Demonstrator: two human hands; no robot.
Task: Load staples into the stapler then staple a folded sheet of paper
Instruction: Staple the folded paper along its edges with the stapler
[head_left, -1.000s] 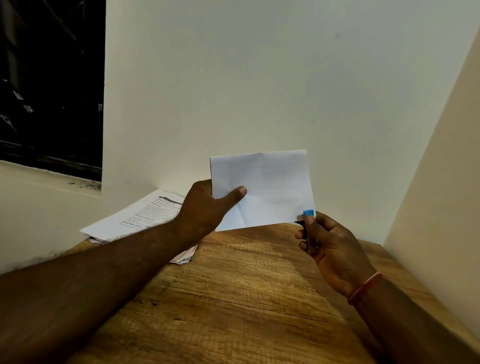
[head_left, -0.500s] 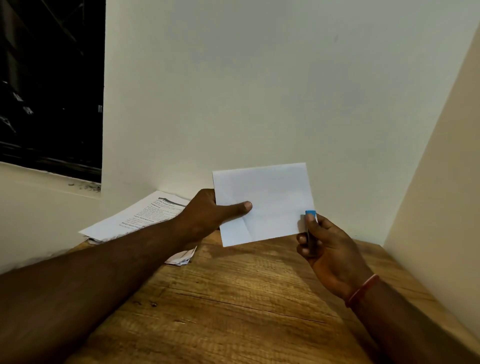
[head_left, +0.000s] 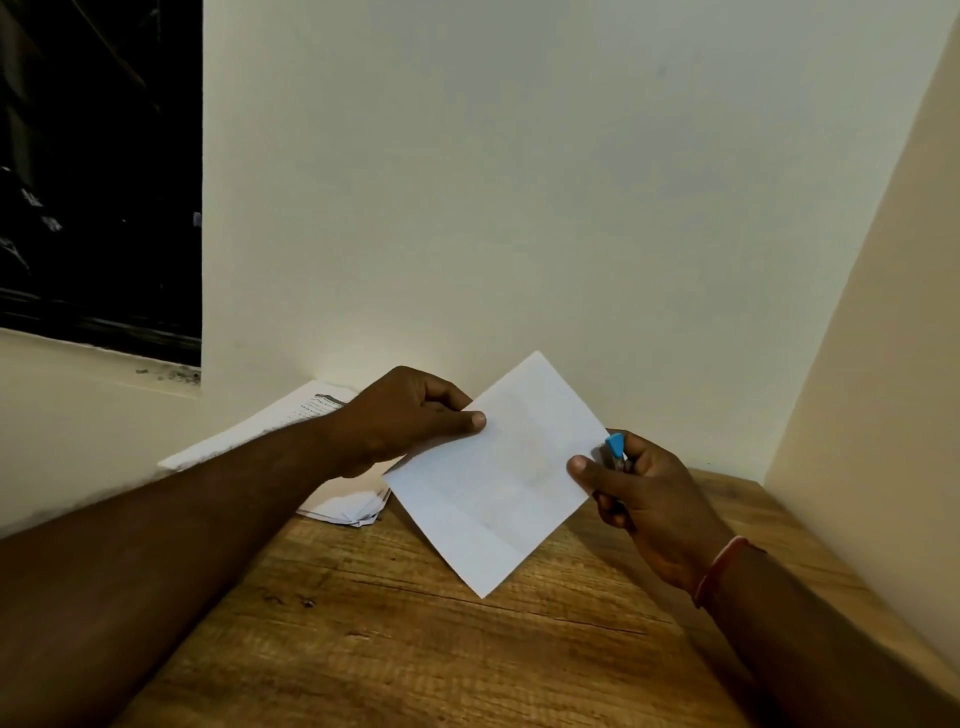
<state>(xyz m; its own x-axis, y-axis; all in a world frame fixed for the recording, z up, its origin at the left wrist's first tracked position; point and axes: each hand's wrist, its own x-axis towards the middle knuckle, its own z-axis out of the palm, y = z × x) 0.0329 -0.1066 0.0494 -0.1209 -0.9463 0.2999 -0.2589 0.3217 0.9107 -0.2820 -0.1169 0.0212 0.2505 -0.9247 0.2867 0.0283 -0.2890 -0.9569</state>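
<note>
A folded white sheet of paper (head_left: 498, 467) is held tilted above the wooden table, one corner pointing down. My left hand (head_left: 400, 421) pinches its upper left edge between thumb and fingers. My right hand (head_left: 639, 493) grips a small stapler (head_left: 615, 449) with a blue tip, most of it hidden in the fist. The right thumb presses on the paper's right edge, and the stapler's tip sits just beside that edge. I cannot see any staples.
A stack of printed papers (head_left: 291, 431) lies at the table's back left, against the wall. The wooden table (head_left: 415, 649) stands in a corner, with walls behind and to the right. A dark window (head_left: 98, 171) is at upper left.
The paper has dropped lower and turned from level to a diamond-like tilt. My left hand has moved down with it, and my right thumb now rests on the paper's right edge.
</note>
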